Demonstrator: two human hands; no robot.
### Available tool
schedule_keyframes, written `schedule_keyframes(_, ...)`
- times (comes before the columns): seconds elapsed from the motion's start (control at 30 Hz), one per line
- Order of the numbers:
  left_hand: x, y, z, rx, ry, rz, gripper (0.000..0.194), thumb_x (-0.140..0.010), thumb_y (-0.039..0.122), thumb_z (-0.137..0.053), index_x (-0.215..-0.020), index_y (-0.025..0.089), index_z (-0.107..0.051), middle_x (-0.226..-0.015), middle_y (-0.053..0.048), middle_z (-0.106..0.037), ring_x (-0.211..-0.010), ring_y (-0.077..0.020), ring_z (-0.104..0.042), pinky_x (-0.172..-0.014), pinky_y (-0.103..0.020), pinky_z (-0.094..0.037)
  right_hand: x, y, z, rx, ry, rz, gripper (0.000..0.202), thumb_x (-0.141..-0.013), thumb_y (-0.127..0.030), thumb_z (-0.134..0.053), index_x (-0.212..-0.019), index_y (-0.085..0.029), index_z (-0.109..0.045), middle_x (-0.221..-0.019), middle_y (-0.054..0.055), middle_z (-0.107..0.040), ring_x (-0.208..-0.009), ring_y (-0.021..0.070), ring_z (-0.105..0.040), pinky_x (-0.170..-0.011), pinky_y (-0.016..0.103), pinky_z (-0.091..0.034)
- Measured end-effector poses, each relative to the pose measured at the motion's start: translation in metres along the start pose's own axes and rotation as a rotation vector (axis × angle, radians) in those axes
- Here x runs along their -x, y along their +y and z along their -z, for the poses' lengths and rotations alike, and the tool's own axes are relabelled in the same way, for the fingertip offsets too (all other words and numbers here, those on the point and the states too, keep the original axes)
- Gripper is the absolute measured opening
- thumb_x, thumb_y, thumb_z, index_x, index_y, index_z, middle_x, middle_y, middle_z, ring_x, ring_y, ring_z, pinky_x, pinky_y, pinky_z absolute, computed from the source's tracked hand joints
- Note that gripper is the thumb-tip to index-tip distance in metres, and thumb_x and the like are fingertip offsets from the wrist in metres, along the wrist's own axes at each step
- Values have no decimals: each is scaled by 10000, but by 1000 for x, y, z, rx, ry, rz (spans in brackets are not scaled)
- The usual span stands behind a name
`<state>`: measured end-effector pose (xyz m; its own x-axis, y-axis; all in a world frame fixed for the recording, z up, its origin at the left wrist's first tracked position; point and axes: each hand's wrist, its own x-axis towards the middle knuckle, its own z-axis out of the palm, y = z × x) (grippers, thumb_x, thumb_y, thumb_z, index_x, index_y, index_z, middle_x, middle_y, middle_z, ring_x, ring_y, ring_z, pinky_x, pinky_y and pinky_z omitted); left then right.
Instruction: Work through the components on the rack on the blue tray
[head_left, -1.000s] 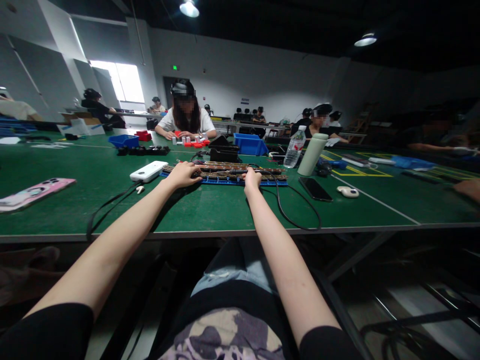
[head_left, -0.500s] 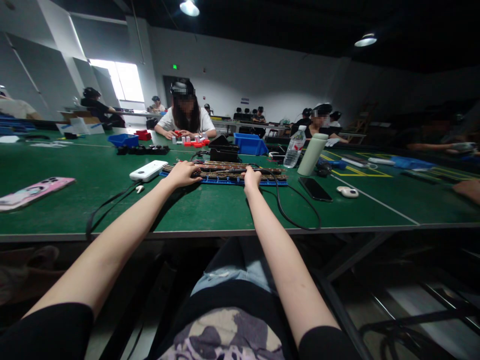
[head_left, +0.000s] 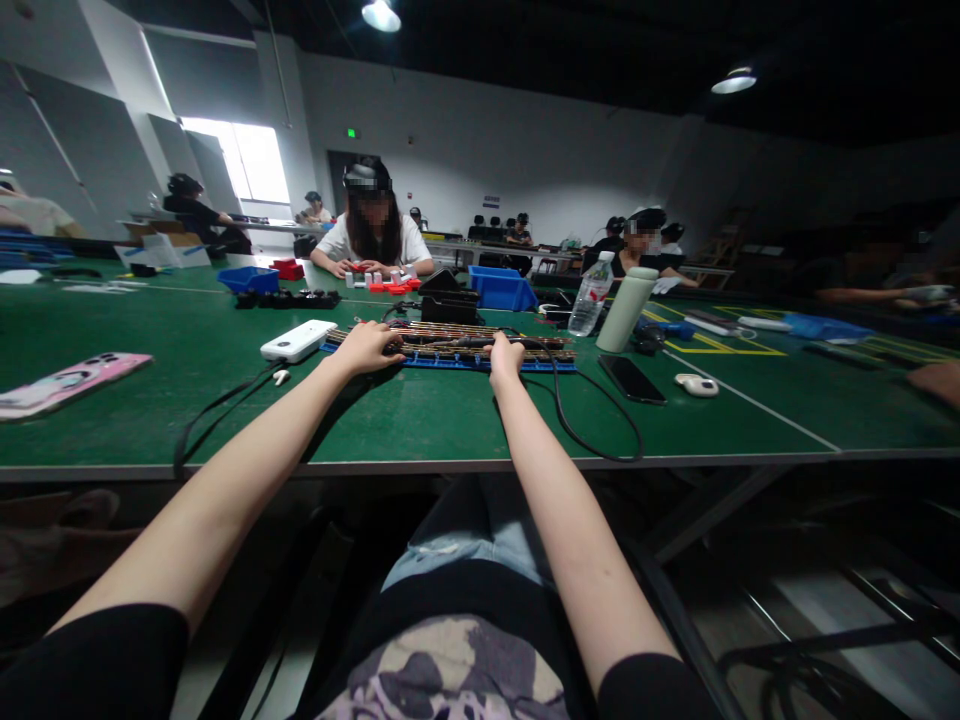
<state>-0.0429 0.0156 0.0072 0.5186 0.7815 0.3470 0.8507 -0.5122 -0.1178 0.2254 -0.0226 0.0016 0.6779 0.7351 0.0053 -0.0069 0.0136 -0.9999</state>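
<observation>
A long blue rack (head_left: pixel 431 364) lies on the green table in front of me, with rows of thin copper-coloured strips (head_left: pixel 450 328) along it. My left hand (head_left: pixel 367 348) rests at the rack's left part, fingers curled down over the strips. What its fingertips grip, if anything, is too small to make out. Toward the right part, my right hand (head_left: pixel 505 354) is closed around a dark, pen-shaped tool that looks like a soldering iron (head_left: pixel 535 343). It lies low across the strips, its thin end pointing left. A black cable (head_left: pixel 559 400) loops away on the right.
Left of the rack lie a white power bank (head_left: pixel 298 341), an earbud (head_left: pixel 280 377) and a pink phone (head_left: pixel 75 385). To the right stand a water bottle (head_left: pixel 591 295) and a green flask (head_left: pixel 626 310), near a black phone (head_left: pixel 632 378). A co-worker (head_left: pixel 371 225) sits opposite.
</observation>
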Motion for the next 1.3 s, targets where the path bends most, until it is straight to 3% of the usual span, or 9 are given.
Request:
schedule_keyframes(0.73,0,-1,-2,-8,0,-8,427,-963,520,-624,-1232,229,-783,-1246,-141,-777,-1154,-346,-694,-975,-427,-508,-4,5,-3,-33,22,4,321,-921,-221,-609,-619,-270,-510,-560,-4,-599,-716,209,-653,-716,284,-532)
schedule_keyframes(1.3,1,0,-1,-21,-13,-11,412,-988,521,-613,-1225,223,-771,-1254,-124,-768,-1161,-320,-687,-972,-386,-503,-6,8,-4,-61,23,-28,321,-936,-224,-625,-630,-264,-535,-555,-5,-593,-792,217,-716,-812,302,-591)
